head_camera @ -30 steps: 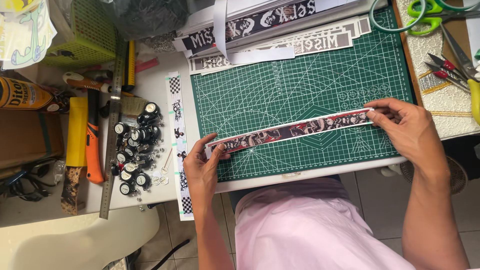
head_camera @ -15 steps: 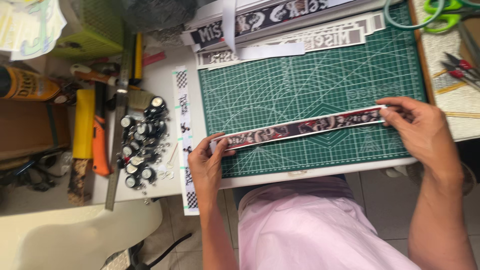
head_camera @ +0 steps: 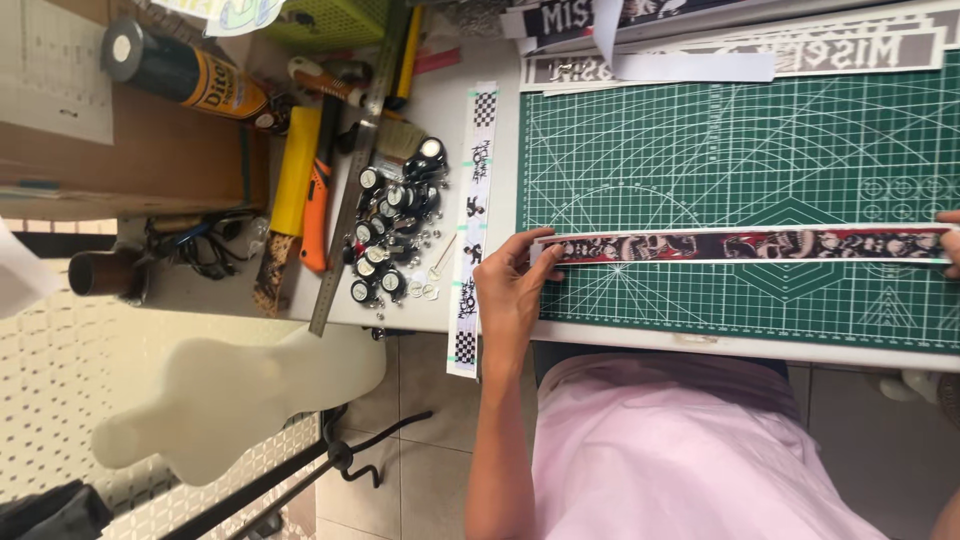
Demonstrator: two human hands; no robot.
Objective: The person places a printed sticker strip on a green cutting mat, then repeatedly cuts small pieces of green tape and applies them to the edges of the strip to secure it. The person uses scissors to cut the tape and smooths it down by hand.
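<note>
Pinching the printed strip's end — left hand at mat's edge.

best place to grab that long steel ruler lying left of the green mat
Take the steel ruler at its near end, which pokes past the table edge. It lies flat, so pinch that overhang from above and below; farther up, the small round caps crowd it.

a white worktable stands over a pale tiled floor. at the near left lies perforated white sheeting, evenly lit.
</note>
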